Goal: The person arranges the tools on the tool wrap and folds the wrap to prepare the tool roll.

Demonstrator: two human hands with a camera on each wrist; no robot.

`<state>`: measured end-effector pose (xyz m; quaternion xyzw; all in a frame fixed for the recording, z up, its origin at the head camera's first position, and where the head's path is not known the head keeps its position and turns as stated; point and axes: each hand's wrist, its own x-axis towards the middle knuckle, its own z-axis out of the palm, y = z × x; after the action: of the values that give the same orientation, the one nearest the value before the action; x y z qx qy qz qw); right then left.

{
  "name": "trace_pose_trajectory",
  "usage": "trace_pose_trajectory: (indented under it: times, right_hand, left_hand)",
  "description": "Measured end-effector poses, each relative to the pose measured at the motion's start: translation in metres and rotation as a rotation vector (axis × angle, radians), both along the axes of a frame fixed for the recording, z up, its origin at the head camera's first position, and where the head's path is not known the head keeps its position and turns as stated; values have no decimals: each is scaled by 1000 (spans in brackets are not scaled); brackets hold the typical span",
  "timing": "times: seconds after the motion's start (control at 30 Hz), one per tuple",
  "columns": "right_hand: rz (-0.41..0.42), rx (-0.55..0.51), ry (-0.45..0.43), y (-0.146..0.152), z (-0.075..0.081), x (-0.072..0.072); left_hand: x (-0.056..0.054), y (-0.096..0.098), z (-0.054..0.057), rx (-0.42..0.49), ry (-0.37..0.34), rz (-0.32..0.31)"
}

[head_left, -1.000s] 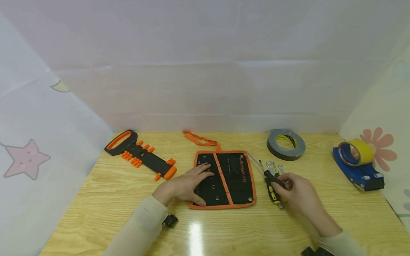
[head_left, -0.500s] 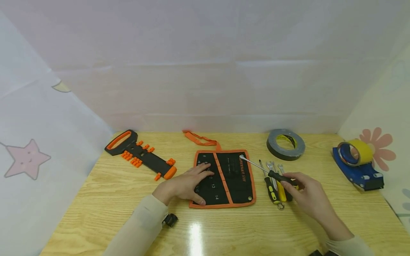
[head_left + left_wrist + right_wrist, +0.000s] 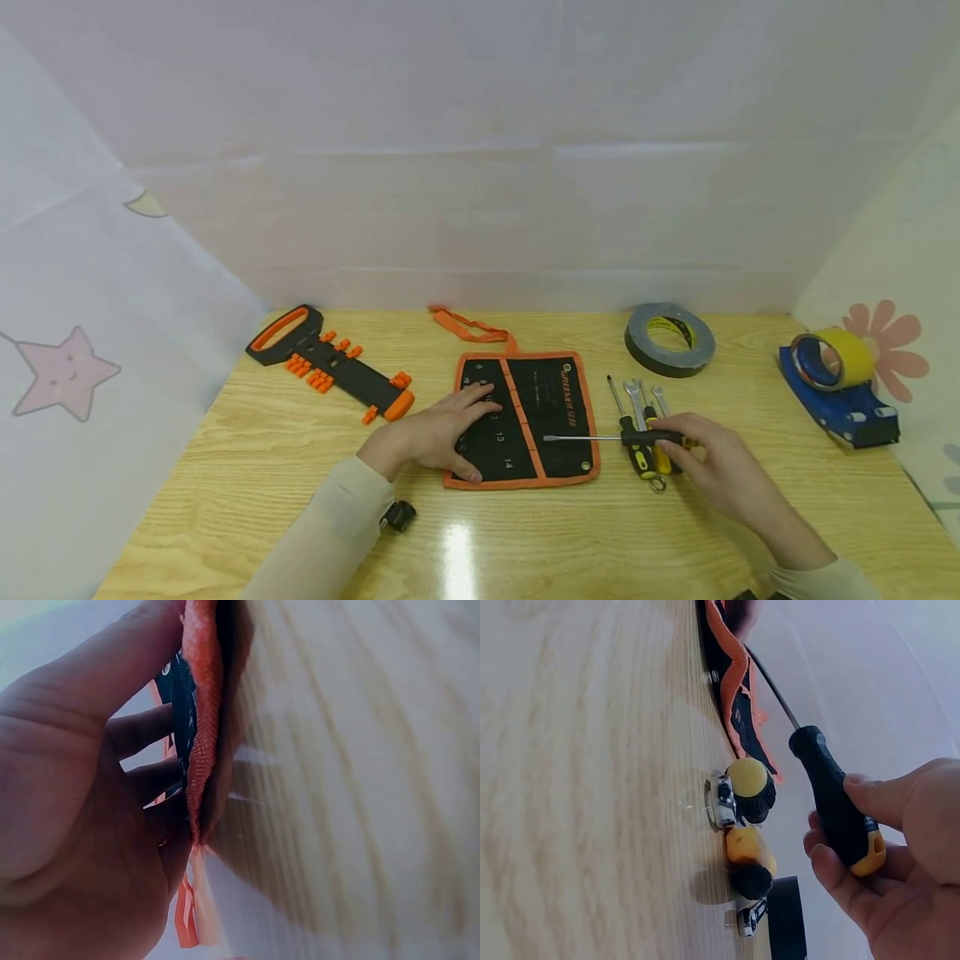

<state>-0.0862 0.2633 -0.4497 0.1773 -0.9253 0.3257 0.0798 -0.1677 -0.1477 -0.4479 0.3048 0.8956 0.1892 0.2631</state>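
Observation:
A black fabric tool pouch [image 3: 555,400] with orange edging and printed numbers lies flat on the table. My left hand [image 3: 435,429] rests on its left part with fingers spread. In my right hand [image 3: 712,458] a screwdriver [image 3: 647,437] with a black and yellow handle is held between thumb and fingers. Its shaft points left, over the pouch's right part. Beneath the handle lie a black and yellow screwdriver [image 3: 640,461], a wrench [image 3: 634,393] and other tools with yellow and black handles, partly hidden. The right wrist view shows the held screwdriver [image 3: 832,791] raised above them.
Behind the tools lies a roll of grey tape [image 3: 670,340]. A blue tape dispenser [image 3: 838,387] with yellow tape stands at the far right. To the left lies a black and orange holder [image 3: 330,362] with a loop handle. The orange strap [image 3: 472,327] trails behind the pouch.
The right hand has lifted the screwdriver from among the tools. Its shaft has swung from pointing up-left to pointing straight left over the pouch. The left hand has stayed in place.

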Motion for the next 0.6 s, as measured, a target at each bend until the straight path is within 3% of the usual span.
trace_pose_trajectory:
  times: [0.2,0.43,0.6]
  right_hand:
    - [80,26,25,-3,-1,0]
    - [89,33,-73,-5,1,1]
    - [140,57,0,-11,-1,0]
  left_hand:
    - [0,0,1,-2,-5,-8]
    - [-1,0,1,2,3,-21]
    - [-1,0,0,4,1,-26]
